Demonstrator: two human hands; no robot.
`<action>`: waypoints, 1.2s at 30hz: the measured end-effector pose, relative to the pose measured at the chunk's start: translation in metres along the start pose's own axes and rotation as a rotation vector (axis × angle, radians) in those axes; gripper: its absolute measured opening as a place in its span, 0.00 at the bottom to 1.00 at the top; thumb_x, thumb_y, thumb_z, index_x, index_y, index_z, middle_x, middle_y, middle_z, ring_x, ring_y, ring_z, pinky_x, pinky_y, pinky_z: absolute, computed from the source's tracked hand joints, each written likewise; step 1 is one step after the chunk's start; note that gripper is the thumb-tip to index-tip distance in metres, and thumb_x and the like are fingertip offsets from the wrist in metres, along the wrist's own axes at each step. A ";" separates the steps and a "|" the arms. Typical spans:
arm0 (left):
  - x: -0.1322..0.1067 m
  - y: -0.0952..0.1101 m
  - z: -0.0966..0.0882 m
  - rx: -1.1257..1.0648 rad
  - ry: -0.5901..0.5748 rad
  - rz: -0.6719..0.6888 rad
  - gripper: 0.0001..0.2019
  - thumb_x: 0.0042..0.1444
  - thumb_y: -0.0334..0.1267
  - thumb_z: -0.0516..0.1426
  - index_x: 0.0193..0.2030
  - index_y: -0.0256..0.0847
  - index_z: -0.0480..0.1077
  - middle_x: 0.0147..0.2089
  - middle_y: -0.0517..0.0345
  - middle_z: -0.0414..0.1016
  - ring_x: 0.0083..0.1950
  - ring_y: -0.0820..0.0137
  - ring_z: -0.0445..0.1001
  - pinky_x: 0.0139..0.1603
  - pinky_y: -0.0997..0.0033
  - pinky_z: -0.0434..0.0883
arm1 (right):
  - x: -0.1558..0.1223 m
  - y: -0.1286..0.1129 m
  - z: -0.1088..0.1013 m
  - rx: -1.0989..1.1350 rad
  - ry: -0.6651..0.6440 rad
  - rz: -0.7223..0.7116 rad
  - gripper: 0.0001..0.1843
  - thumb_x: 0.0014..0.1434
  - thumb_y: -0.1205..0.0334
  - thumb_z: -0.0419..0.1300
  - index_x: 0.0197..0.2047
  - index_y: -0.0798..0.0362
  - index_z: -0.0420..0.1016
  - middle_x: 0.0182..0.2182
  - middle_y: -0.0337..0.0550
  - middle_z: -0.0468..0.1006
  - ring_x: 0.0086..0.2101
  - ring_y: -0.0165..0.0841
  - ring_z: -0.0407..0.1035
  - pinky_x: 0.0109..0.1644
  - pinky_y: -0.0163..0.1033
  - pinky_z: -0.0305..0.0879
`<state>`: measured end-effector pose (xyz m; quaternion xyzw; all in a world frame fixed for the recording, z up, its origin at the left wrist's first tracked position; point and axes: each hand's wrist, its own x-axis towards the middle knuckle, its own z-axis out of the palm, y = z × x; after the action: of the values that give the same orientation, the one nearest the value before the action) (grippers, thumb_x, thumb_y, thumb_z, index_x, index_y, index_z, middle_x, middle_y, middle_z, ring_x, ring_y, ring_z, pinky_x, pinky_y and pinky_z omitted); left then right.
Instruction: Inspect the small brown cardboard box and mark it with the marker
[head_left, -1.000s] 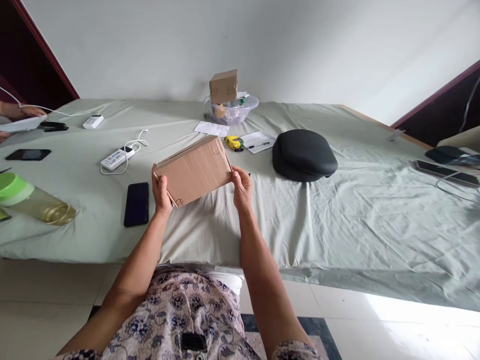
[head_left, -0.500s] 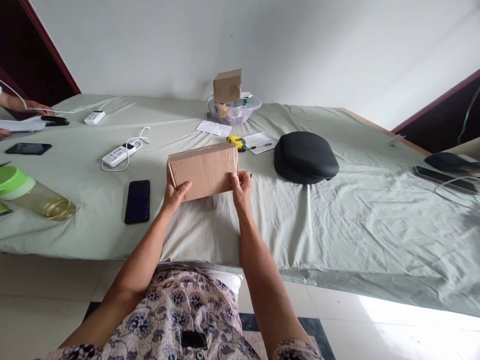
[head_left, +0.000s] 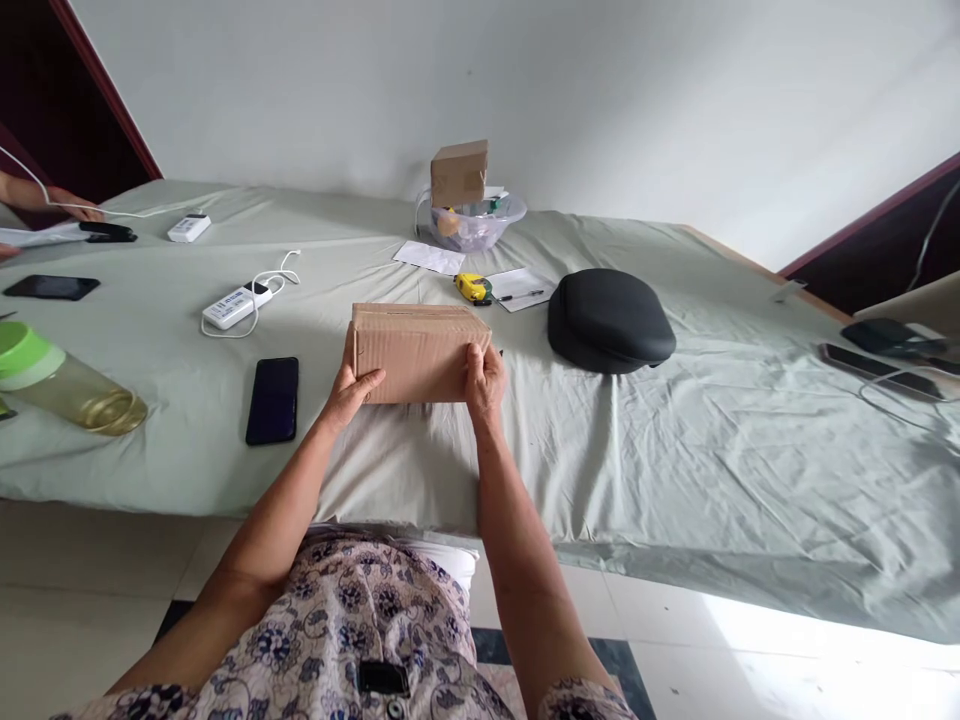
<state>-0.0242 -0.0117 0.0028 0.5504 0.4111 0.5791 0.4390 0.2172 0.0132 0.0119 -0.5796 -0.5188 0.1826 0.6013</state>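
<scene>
Between my two hands is a brown cardboard box (head_left: 416, 355), held near the front edge of the cloth-covered table. My left hand (head_left: 351, 388) grips its left end, thumb across the front face. Around the right end closes my right hand (head_left: 484, 380), thumb pressed on the front face near the corner. Fingers of both hands are partly hidden by the box. Just beyond it lies a yellow tape measure (head_left: 473, 288), beside a sheet of paper with a pen (head_left: 529, 293). A dark phone (head_left: 272, 400) lies left of my left hand.
A black case (head_left: 611, 320) sits to the right. At the back, a clear plastic basin (head_left: 504, 215) carries another cardboard box (head_left: 459, 172). To the left are a white power strip (head_left: 236, 306), a green-lidded bottle (head_left: 97, 400) and another person's hand (head_left: 76, 205).
The box has turned and tilted in my hands, so its front face is more level and its top shows more. It has shifted slightly right.
</scene>
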 end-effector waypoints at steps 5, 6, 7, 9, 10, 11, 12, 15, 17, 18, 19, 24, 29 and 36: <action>0.003 -0.007 0.000 -0.002 -0.010 0.011 0.40 0.51 0.60 0.69 0.67 0.44 0.68 0.62 0.42 0.79 0.66 0.51 0.77 0.71 0.45 0.71 | 0.000 0.004 0.004 0.014 -0.002 0.012 0.38 0.59 0.19 0.46 0.25 0.47 0.58 0.27 0.38 0.64 0.35 0.36 0.62 0.45 0.43 0.60; 0.004 -0.008 -0.001 -0.002 -0.008 0.017 0.40 0.51 0.60 0.69 0.67 0.45 0.68 0.63 0.43 0.79 0.67 0.51 0.76 0.71 0.45 0.71 | 0.000 0.004 0.004 0.031 -0.020 0.015 0.38 0.59 0.19 0.45 0.26 0.48 0.59 0.27 0.38 0.64 0.36 0.36 0.62 0.46 0.43 0.60; 0.005 -0.009 -0.002 -0.001 -0.003 0.023 0.39 0.51 0.60 0.69 0.67 0.45 0.68 0.62 0.43 0.79 0.67 0.51 0.76 0.71 0.45 0.71 | 0.000 0.005 0.005 0.045 -0.039 0.017 0.38 0.59 0.19 0.45 0.26 0.48 0.60 0.27 0.38 0.65 0.36 0.36 0.62 0.46 0.43 0.61; 0.006 -0.012 -0.004 0.003 0.009 0.022 0.40 0.51 0.60 0.69 0.66 0.45 0.69 0.61 0.43 0.80 0.65 0.51 0.77 0.69 0.46 0.73 | -0.001 0.006 0.006 0.057 -0.064 0.028 0.37 0.59 0.19 0.46 0.27 0.48 0.59 0.27 0.38 0.64 0.36 0.36 0.62 0.46 0.43 0.61; 0.006 -0.013 -0.005 0.006 0.014 0.016 0.40 0.51 0.60 0.69 0.66 0.45 0.68 0.60 0.43 0.80 0.64 0.51 0.78 0.68 0.47 0.74 | -0.001 0.007 0.006 0.052 -0.068 0.035 0.37 0.59 0.19 0.46 0.26 0.48 0.59 0.27 0.38 0.64 0.36 0.36 0.62 0.46 0.43 0.61; 0.006 -0.014 -0.005 0.009 0.019 0.011 0.40 0.50 0.60 0.69 0.67 0.44 0.68 0.60 0.43 0.80 0.63 0.51 0.79 0.67 0.47 0.74 | -0.001 0.007 0.007 0.046 -0.063 0.042 0.38 0.58 0.19 0.47 0.26 0.48 0.58 0.27 0.38 0.65 0.36 0.36 0.63 0.45 0.43 0.61; 0.006 -0.014 -0.006 0.012 0.020 0.009 0.41 0.50 0.60 0.70 0.67 0.44 0.68 0.60 0.43 0.80 0.62 0.52 0.79 0.67 0.48 0.75 | -0.001 0.009 0.007 0.045 -0.055 0.050 0.38 0.58 0.18 0.47 0.26 0.48 0.59 0.28 0.38 0.66 0.36 0.36 0.63 0.46 0.43 0.62; 0.006 -0.010 -0.006 0.010 0.001 0.036 0.41 0.52 0.59 0.69 0.69 0.45 0.65 0.63 0.43 0.78 0.66 0.52 0.76 0.69 0.48 0.73 | 0.003 0.013 0.005 0.095 -0.049 0.079 0.39 0.62 0.21 0.42 0.31 0.49 0.69 0.31 0.42 0.71 0.38 0.38 0.67 0.48 0.45 0.66; 0.006 -0.006 -0.007 0.016 -0.009 0.058 0.41 0.54 0.58 0.68 0.70 0.45 0.64 0.64 0.43 0.77 0.68 0.52 0.75 0.70 0.48 0.72 | 0.007 0.018 0.000 0.083 -0.036 0.079 0.38 0.68 0.29 0.39 0.39 0.51 0.77 0.36 0.46 0.76 0.42 0.39 0.70 0.52 0.46 0.67; 0.006 -0.004 -0.007 0.023 -0.010 0.061 0.41 0.54 0.58 0.68 0.71 0.45 0.64 0.64 0.43 0.77 0.68 0.52 0.75 0.70 0.47 0.72 | 0.009 0.020 -0.003 0.010 -0.022 0.082 0.35 0.70 0.35 0.40 0.44 0.51 0.79 0.40 0.48 0.77 0.46 0.39 0.70 0.55 0.47 0.67; 0.007 -0.003 -0.007 0.029 -0.009 0.058 0.41 0.54 0.57 0.68 0.71 0.46 0.64 0.64 0.43 0.77 0.68 0.51 0.75 0.70 0.47 0.72 | 0.011 0.023 -0.007 -0.109 -0.007 0.098 0.30 0.71 0.41 0.44 0.48 0.52 0.81 0.44 0.50 0.78 0.50 0.40 0.69 0.59 0.48 0.65; 0.006 0.001 -0.008 0.008 -0.022 0.050 0.41 0.54 0.56 0.68 0.71 0.46 0.64 0.65 0.43 0.77 0.69 0.52 0.74 0.73 0.47 0.70 | 0.012 0.035 -0.016 -0.530 -0.019 0.261 0.19 0.61 0.55 0.62 0.52 0.50 0.85 0.54 0.55 0.75 0.57 0.48 0.65 0.66 0.60 0.57; 0.008 -0.005 -0.012 0.007 0.011 0.054 0.42 0.52 0.57 0.70 0.71 0.46 0.65 0.63 0.43 0.78 0.66 0.51 0.76 0.70 0.46 0.72 | 0.009 0.041 -0.016 -0.599 -0.071 0.275 0.13 0.54 0.60 0.66 0.41 0.48 0.88 0.43 0.51 0.76 0.53 0.49 0.66 0.64 0.62 0.56; 0.011 -0.014 -0.015 0.032 0.121 0.029 0.40 0.48 0.60 0.71 0.64 0.44 0.69 0.61 0.42 0.79 0.62 0.50 0.79 0.66 0.46 0.75 | 0.009 0.040 -0.013 -0.528 -0.007 0.265 0.14 0.59 0.62 0.57 0.42 0.53 0.84 0.37 0.50 0.75 0.49 0.47 0.68 0.63 0.64 0.57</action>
<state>-0.0387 0.0025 -0.0082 0.5272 0.4379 0.6109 0.3963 0.2468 0.0249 -0.0174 -0.7782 -0.4701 0.1200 0.3988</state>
